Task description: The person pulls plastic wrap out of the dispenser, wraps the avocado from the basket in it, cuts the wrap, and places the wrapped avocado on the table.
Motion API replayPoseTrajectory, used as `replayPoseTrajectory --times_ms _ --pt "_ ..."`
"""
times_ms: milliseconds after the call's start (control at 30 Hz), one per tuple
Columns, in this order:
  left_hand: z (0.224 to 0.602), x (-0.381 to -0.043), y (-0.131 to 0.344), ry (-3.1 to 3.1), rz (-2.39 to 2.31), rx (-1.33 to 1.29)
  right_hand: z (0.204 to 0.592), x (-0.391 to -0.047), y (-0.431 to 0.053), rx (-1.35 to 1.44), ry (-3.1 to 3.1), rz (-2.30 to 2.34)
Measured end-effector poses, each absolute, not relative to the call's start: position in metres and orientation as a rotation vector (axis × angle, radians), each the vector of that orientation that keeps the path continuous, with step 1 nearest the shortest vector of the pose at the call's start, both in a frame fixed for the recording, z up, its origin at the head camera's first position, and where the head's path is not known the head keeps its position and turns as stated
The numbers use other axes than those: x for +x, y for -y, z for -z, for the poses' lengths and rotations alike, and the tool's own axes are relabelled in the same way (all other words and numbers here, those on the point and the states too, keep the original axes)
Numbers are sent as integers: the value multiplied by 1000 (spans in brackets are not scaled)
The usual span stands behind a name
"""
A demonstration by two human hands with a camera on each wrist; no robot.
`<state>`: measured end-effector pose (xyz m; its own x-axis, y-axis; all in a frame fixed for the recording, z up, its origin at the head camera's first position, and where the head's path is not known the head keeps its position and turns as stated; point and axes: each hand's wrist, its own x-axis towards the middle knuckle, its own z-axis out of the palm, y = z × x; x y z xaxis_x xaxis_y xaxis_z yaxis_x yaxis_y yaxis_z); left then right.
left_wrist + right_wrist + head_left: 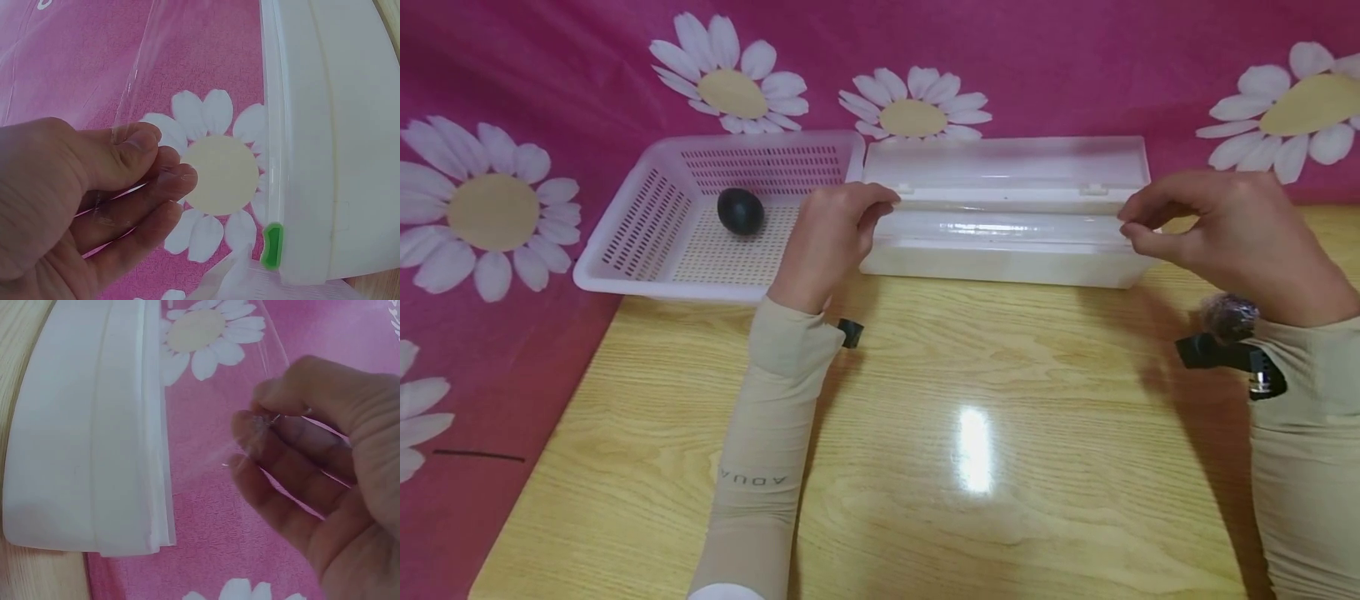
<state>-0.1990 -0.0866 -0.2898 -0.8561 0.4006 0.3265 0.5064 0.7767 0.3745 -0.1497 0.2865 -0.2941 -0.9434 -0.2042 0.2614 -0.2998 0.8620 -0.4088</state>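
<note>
Left hand (831, 237) and right hand (1240, 237) pinch clear film (992, 226) at the white dispenser (1000, 266), apparently the drawing-out step; next move likely calls for even tension

Egg-shaped obj (741, 212) in basket (643, 221), L of wrap box (992, 265), on tbl (895, 433)

White, oblong box (992, 267): upright on bench (910, 433), hinged lid (1007, 160) tipped back. Clear film (212, 450): transparent, creased at the grips, spread between left hand (829, 237) and right hand (1232, 229), each pinching it.
</note>
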Motion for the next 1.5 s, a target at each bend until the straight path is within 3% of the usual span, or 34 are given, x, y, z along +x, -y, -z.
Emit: replayPoseTrajectory --times_ms 700,1033,1500 --pt "292 -199 89 2748 672 -696 287 -146 -291 443 2826 -457" --pt "292 -199 88 2752 681 -689 293 -150 -290 352 2879 -584" --pt "289 -199 86 2728 699 -685 306 -150 -296 480 2775 -960"
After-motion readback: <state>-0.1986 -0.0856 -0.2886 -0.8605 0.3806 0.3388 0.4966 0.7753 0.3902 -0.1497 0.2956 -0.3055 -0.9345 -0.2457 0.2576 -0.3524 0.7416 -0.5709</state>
